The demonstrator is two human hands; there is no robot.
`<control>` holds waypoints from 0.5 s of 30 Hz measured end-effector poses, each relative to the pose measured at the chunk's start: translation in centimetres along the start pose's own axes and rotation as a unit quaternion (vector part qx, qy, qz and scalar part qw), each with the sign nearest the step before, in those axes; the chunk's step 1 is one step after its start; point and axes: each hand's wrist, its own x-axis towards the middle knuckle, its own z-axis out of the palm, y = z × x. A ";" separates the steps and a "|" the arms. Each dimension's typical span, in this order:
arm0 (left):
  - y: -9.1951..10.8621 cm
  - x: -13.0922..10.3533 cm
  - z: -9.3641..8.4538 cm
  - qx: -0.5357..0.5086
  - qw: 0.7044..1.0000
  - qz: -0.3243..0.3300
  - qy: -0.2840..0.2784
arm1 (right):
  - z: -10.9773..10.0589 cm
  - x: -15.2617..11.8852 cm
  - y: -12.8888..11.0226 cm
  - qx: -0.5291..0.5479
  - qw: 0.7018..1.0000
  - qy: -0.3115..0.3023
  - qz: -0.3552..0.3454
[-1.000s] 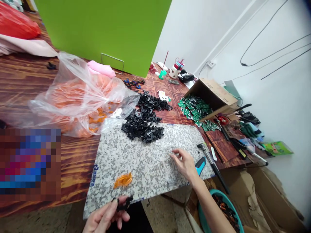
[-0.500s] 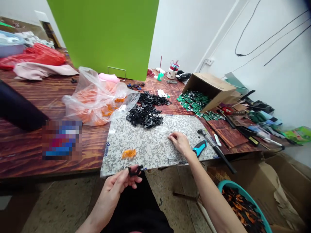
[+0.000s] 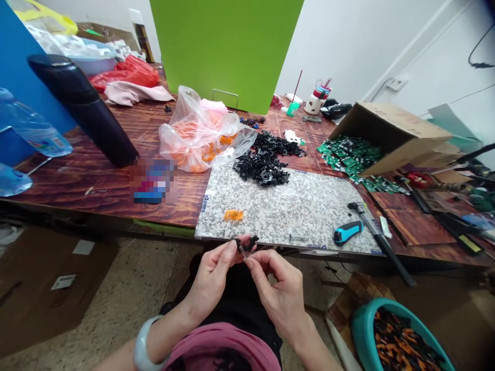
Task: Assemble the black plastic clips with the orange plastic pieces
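Observation:
Near the board's front edge, my left hand (image 3: 212, 275) grips a small black plastic part (image 3: 247, 246) between thumb and fingers. My right hand (image 3: 278, 288) is beside it, thumb and forefinger pinching a thin metal-like pin (image 3: 243, 251) against the black part. Beyond them lies a speckled grey board (image 3: 266, 211) with an orange part (image 3: 233, 215) on its left side and a heap of black parts (image 3: 263, 167) at its back edge. A clear bag of orange parts (image 3: 193, 141) stands behind and left.
On the right are a blue-black utility knife (image 3: 348, 232), a hammer (image 3: 386, 250) and a cardboard box (image 3: 402, 129) spilling green pieces. A teal basin (image 3: 363, 330) of black and orange parts sits below right. A dark bottle (image 3: 93, 113) stands left.
My right hand has left the board and come to my left hand, now pinching a thin pin at the black part. The view has shifted left, showing more of the table's left side.

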 end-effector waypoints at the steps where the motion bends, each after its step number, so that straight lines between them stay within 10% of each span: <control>1: -0.1 -0.2 0.0 0.001 1.000 0.001 -0.001 | 0.2 0.0 0.0 -0.003 1.000 0.008 -0.005; 15: -0.8 -1.3 0.3 0.068 0.998 0.019 0.001 | 0.2 -0.6 0.2 0.017 1.000 0.019 0.012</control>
